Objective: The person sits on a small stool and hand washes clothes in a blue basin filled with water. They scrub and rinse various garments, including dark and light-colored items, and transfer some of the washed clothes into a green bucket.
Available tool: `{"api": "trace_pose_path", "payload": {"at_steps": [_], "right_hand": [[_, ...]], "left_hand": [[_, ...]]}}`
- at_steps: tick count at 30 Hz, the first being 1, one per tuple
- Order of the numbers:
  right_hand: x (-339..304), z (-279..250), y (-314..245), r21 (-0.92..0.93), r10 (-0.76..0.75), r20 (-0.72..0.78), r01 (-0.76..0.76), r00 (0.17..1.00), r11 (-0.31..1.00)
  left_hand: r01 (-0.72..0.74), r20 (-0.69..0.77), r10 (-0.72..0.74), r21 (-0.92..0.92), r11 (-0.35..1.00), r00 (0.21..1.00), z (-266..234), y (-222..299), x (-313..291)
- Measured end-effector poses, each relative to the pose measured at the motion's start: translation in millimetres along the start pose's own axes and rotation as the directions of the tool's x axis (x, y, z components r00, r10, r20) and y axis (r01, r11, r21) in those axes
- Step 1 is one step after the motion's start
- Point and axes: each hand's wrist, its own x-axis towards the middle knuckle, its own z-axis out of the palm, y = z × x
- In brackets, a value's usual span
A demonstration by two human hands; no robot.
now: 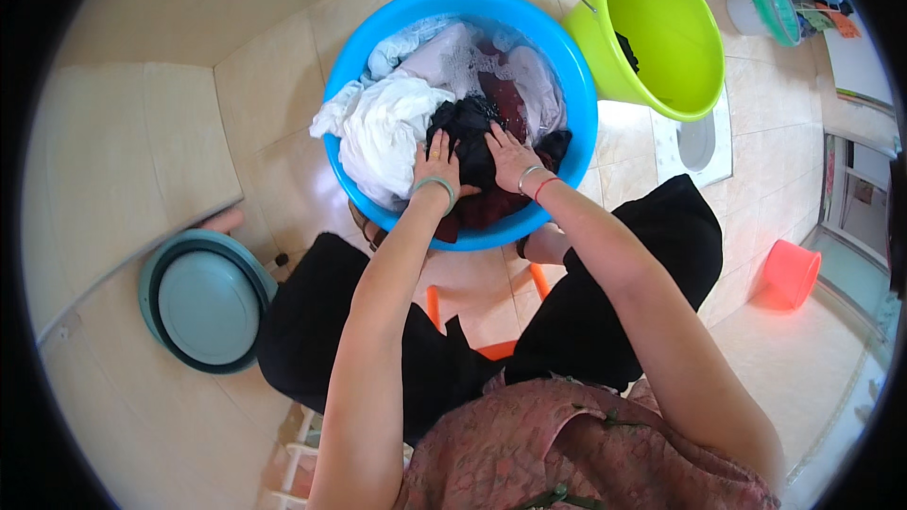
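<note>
Between my knees stands a big blue basin (583,123) full of wet laundry and suds. My left hand (439,168), with a jade-coloured bangle at the wrist, lies with fingers spread on a black garment (472,137). On that garment's right side rests my right hand (510,156), fingers stretched out, wearing a silver bangle and a red cord. White cloth (383,127) is heaped at the basin's left and hangs over its rim. Pale laundry (444,57) soaks at the back, and dark red cloth (487,208) shows under and near my hands.
A lime-green bucket (694,28) with something black inside touches the basin's right. Behind it is a squat toilet (697,146). Grey-green basins (208,307) lean at the left wall. A pink bucket (792,276) stands right; a white bin (751,14) sits far right. An orange stool (496,350) is under me.
</note>
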Motion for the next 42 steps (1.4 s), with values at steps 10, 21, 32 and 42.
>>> {"api": "trace_pose_path", "payload": {"at_steps": [10, 21, 32, 42], "right_hand": [[-60, 23, -42, 0.219, 0.031, -0.385, 0.059, 0.922, 0.974], [-49, 57, -7, 0.217, -0.036, -0.282, 0.101, 0.959, 0.971], [-109, 61, -44, -0.022, -0.174, -0.548, 0.194, 0.818, 0.981], [-123, 69, -44, 0.337, -0.060, -0.451, 0.233, 0.890, 0.912]], "left_hand": [[-0.071, -0.133, 0.059, -0.086, 0.994, 0.989, 9, 38, -42], [-0.116, -0.009, 0.116, -0.037, 0.993, 0.993, -8, 46, -62], [-0.122, 0.015, 0.121, 0.028, 0.992, 0.993, 14, 27, -15], [-0.108, -0.079, 0.109, 0.020, 0.994, 0.991, 15, 31, -30]]}}
